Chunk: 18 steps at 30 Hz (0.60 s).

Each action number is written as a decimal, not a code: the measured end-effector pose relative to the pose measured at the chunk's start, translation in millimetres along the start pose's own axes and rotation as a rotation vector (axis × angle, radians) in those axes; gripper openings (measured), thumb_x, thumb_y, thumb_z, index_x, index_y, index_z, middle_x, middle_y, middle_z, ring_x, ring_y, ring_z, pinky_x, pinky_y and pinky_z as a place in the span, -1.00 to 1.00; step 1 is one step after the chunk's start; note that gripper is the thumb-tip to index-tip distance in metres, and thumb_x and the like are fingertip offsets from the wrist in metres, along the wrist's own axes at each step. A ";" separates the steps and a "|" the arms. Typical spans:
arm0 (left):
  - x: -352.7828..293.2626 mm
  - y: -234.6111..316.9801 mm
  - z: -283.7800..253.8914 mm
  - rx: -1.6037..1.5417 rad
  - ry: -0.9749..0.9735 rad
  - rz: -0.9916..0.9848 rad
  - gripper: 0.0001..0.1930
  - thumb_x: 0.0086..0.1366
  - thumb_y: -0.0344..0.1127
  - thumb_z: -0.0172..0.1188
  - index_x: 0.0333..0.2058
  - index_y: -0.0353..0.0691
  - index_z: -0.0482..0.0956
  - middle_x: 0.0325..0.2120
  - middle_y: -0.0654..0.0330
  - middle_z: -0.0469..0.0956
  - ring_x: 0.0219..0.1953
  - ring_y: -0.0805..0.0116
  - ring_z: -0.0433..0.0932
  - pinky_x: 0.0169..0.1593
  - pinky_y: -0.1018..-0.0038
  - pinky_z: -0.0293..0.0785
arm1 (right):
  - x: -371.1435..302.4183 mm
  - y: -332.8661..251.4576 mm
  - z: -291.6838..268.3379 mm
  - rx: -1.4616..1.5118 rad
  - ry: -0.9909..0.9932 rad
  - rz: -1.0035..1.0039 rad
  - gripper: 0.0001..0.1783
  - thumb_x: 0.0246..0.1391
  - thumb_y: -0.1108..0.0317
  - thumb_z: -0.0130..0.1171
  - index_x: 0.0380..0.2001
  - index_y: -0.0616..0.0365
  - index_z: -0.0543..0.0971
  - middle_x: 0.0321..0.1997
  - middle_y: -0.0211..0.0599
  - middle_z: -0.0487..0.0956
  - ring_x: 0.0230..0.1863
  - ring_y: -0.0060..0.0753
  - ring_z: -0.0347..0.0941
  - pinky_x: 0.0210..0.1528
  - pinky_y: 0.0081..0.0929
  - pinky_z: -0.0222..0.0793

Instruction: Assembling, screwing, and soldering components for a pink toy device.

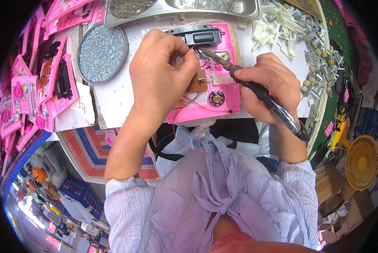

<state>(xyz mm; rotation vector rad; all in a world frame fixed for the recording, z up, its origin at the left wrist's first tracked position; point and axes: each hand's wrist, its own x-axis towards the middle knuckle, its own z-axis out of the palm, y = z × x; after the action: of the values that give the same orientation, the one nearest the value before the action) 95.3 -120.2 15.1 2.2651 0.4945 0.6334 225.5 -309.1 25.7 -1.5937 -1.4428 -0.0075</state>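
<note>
My right hand [275, 86] grips a soldering iron [279, 111] by its dark, tape-wrapped handle. Its metal tip reaches into an open pink plastic casing [233, 101], close to a black plastic part [203, 37] at the casing's far end. My left hand [161, 65] is closed in a pinch over the casing's left side, with a thin red wire [188, 51] at its fingertips near the iron's tip. Inside the casing sit a brown circuit board [196, 85], a round speaker [217, 98] and several loose wires. Whether the tip touches metal is too small to tell.
A round dish of small screws [102, 52] stands left of the casing. A metal tray [182, 10] of small parts lies beyond it. White plastic pieces [275, 29] and grey parts [317, 59] heap at the right. Pink casings [26, 99] pile up at the left; a yellow fan [362, 162] stands lower right.
</note>
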 end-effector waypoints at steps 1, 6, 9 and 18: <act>-0.4 0.0 0.1 0.009 0.004 0.007 -0.89 0.01 -0.48 0.37 -0.53 -0.26 0.58 -0.52 0.18 0.47 -0.51 0.29 0.51 -0.41 0.39 0.46 | 0.0 0.2 0.5 -0.001 0.003 -0.002 -0.60 -0.33 0.60 0.33 -0.26 0.17 0.68 -0.60 -0.35 0.50 -0.59 -0.27 0.42 -0.42 -0.40 0.34; -2.3 -2.1 3.4 -0.001 0.021 0.027 -0.88 0.01 -0.48 0.38 -0.52 -0.25 0.57 -0.50 0.17 0.47 -0.50 0.28 0.52 -0.41 0.38 0.48 | -0.6 0.9 1.4 0.020 0.017 0.000 -0.58 -0.36 0.61 0.35 -0.26 0.18 0.67 -0.61 -0.35 0.48 -0.60 -0.27 0.41 -0.43 -0.40 0.32; -2.4 -4.0 4.7 0.016 0.038 0.063 -0.87 0.01 -0.48 0.38 -0.51 -0.25 0.57 -0.49 0.17 0.47 -0.49 0.27 0.52 -0.40 0.37 0.49 | -1.2 1.8 2.3 0.033 0.029 -0.005 -0.57 -0.37 0.62 0.36 -0.26 0.18 0.67 -0.62 -0.34 0.47 -0.61 -0.28 0.40 -0.43 -0.40 0.32; -4.0 -2.0 5.5 0.031 0.050 0.050 -0.87 -0.01 -0.49 0.38 -0.51 -0.25 0.57 -0.50 0.18 0.46 -0.49 0.26 0.51 -0.41 0.37 0.48 | -3.8 -3.1 -6.4 0.028 0.028 -0.008 -0.56 -0.39 0.62 0.32 -0.25 0.23 0.67 -0.66 -0.36 0.43 -0.64 -0.30 0.37 -0.44 -0.42 0.29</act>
<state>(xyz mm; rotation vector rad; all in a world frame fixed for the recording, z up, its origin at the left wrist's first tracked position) 94.9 -123.9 9.1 2.3019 0.4763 0.7129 225.6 -316.5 29.0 -1.5600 -1.4220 -0.0139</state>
